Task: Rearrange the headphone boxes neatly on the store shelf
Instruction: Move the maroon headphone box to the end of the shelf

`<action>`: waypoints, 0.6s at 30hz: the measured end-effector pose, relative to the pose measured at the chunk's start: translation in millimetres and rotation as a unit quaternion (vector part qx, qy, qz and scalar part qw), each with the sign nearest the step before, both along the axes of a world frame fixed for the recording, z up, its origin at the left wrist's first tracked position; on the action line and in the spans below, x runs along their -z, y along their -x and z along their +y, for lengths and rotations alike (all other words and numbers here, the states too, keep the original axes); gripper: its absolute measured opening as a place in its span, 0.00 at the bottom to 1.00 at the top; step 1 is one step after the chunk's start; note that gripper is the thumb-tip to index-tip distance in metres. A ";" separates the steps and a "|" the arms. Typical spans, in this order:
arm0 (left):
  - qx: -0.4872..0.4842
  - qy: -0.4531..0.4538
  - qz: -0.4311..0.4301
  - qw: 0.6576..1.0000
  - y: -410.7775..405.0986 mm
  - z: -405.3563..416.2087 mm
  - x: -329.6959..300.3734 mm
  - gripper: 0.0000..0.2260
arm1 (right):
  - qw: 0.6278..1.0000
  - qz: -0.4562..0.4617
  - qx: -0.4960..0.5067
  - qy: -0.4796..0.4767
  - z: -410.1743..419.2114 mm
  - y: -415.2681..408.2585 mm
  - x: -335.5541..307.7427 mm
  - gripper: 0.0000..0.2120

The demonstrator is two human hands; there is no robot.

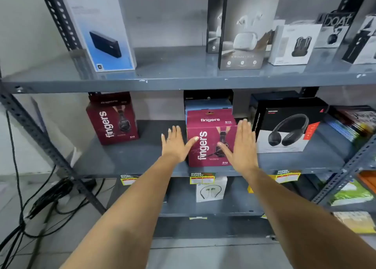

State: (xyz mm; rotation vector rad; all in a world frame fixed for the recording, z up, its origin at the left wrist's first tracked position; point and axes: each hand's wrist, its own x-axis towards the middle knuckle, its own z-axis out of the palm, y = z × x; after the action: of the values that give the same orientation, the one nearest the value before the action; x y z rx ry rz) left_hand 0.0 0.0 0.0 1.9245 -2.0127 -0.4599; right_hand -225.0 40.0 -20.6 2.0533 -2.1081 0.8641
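Scene: middle shelf (126,159) of a grey metal rack; headphone boxes stand on it in a loose row.
Centre box: maroon "fingers" box (210,144), upright, label facing out, at the near edge of the shelf, just in front of a blue box (207,106).
Left hand (175,144): flat beside the centre box's left face; fingers (173,131) straight and spread wide, thumb across the front of the box. Holding nothing.
Right hand (242,146): flat beside the right face; fingers (245,128) straight, close together, thumb on the front. No grip closed; whether the palms press the sides, I cannot tell.
Left box: second maroon box (113,120), farther back, turned at an angle, well apart from the centre one.
Right box: black headphone box (289,126), tilted back and skewed, near the centre box.
Done (judged): centre box looks squared to the shelf edge.
Left (judged): left and right boxes not aligned, depths uneven, gaps unequal; the job looks well short of finished.
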 end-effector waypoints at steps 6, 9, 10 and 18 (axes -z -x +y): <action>-0.003 -0.154 0.374 0.914 8.8 -13.4 41.0 0.49 | 0.928 -0.345 -0.007 -0.143 -34.4 3.6 15.9 0.47; -0.032 -0.087 0.436 0.895 12.4 -4.6 51.1 0.27 | 0.911 -0.390 -0.032 -0.129 -34.2 2.8 27.8 0.30; -0.046 -0.062 0.451 0.889 13.3 -0.9 51.7 0.25 | 0.914 -0.390 -0.027 -0.113 -33.3 2.7 32.2 0.29; -0.081 -0.006 0.447 0.891 -15.4 19.4 48.2 0.23 | 0.892 -0.447 -0.015 -0.060 -12.6 -21.0 31.9 0.37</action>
State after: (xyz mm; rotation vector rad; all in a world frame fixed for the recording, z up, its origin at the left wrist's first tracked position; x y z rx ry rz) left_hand 15.4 19.4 -48.2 1.4379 -1.2308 -1.0690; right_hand -204.0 27.5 -52.6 1.9341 -2.5426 2.0382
